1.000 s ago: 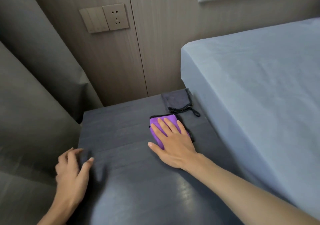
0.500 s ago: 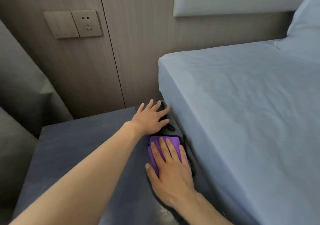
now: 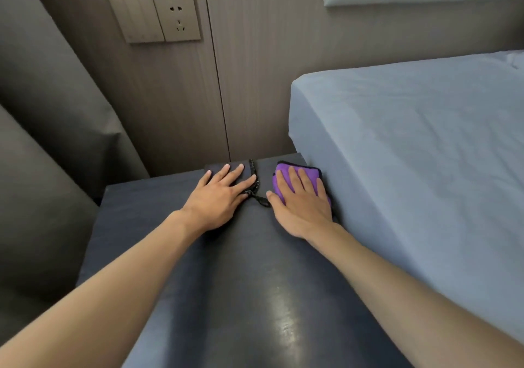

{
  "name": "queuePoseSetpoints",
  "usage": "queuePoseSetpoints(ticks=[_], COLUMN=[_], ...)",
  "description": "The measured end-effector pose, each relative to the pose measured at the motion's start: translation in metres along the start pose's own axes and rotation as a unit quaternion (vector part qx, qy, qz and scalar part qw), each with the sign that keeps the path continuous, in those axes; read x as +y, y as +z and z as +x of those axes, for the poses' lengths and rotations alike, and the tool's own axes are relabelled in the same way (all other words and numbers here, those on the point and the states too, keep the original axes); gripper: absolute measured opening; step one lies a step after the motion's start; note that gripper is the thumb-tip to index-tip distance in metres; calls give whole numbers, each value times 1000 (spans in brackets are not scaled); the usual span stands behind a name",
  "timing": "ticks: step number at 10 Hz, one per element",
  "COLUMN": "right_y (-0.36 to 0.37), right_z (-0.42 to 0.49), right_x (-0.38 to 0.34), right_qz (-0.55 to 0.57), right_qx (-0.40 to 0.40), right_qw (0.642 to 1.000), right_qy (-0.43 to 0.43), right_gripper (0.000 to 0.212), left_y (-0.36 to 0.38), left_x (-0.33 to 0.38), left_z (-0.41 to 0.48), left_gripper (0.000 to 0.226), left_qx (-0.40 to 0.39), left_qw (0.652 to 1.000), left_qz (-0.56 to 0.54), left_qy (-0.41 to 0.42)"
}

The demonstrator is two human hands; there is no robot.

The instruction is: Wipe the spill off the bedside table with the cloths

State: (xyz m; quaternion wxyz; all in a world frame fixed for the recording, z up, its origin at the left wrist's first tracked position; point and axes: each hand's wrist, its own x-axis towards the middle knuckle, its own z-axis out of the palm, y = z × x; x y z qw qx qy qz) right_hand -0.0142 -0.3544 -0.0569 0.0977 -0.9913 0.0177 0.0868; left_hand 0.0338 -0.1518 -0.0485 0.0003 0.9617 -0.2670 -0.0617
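Observation:
The dark bedside table [image 3: 241, 282] fills the lower middle of the head view, and a wet sheen [image 3: 285, 325] glints on its near part. My left hand [image 3: 218, 197] lies flat, fingers spread, on a dark grey cloth [image 3: 215, 167] at the table's far edge; the cloth's black trim and loop [image 3: 256, 189] show beside my fingers. My right hand [image 3: 303, 203] presses flat on a purple cloth [image 3: 309, 170] at the far right corner, against the bed. Each palm hides most of its cloth.
A bed with a pale blue sheet [image 3: 411, 155] rises along the table's right side. A wood-panelled wall with a switch and socket plate [image 3: 156, 18] stands behind. Grey curtain folds [image 3: 42, 140] hang at the left.
My left hand went from the table's front left edge to the dark grey cloth and drew it leftwards. My right hand slid the purple cloth towards the far right corner.

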Motion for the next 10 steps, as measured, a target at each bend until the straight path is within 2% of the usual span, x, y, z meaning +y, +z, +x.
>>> queuePoseSetpoints(ticks=[3, 4, 5, 6, 7, 8, 9, 10], right_y=[-9, -11, -15, -17, -14, -14, -26, -40], right_z=[53, 57, 58, 58, 56, 51, 44, 26], right_x=[-6, -6, -9, -11, -14, -20, -26, -29], right_qz=[-15, -59, -83, -94, -107, -43, 59, 248], right_qx=[-37, -32, -23, -36, -39, -53, -9, -9], right_qw=[996, 992, 991, 990, 989, 995, 997, 969], right_qy=[-86, -103, -104, -101, -89, -67, -58, -12], right_gripper=[58, 58, 66, 61, 59, 59, 59, 49], left_y=[7, 5, 3, 2, -4, -14, -31, -48], left_x=[21, 24, 25, 25, 25, 26, 23, 22], left_z=[8, 8, 6, 0, -7, -16, -26, -35], left_gripper=[56, 64, 67, 79, 93, 84, 70, 63], left_qx=[5, -1, 8, 43, 43, -25, -68, -66], left_qw=[998, 994, 995, 995, 994, 995, 990, 982], left_qz=[-56, -95, -82, -50, -57, -47, -73, -131], left_qy=[-41, -58, -62, -76, -78, -83, -101, -116])
